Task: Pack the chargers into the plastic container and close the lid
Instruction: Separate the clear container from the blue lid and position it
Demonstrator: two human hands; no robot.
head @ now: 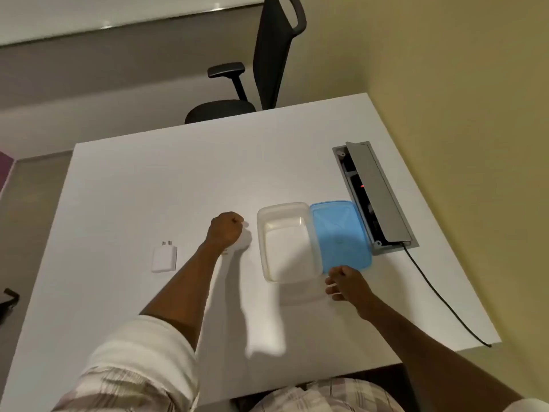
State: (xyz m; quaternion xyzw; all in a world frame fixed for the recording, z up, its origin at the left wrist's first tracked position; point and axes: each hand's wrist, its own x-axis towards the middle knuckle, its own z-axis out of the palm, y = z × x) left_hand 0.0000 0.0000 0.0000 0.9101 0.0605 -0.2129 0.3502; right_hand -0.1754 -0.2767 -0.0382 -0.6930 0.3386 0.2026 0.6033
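A clear plastic container (286,242) stands open and looks empty on the white table (178,173). Its blue lid (341,233) lies flat against the container's right side. My left hand (225,230) is a closed fist just left of the container, and a small white bit shows at its fingertips, which looks like a charger. Another white charger (164,258) lies on the table further left, prongs pointing away from me. My right hand (344,282) rests by the container's near right corner, fingers curled, with nothing visible in it.
An open grey cable box (375,193) is set into the table right of the lid, with a black cable (439,295) running to the near edge. A black office chair (267,63) stands behind the table. A yellow wall is on the right.
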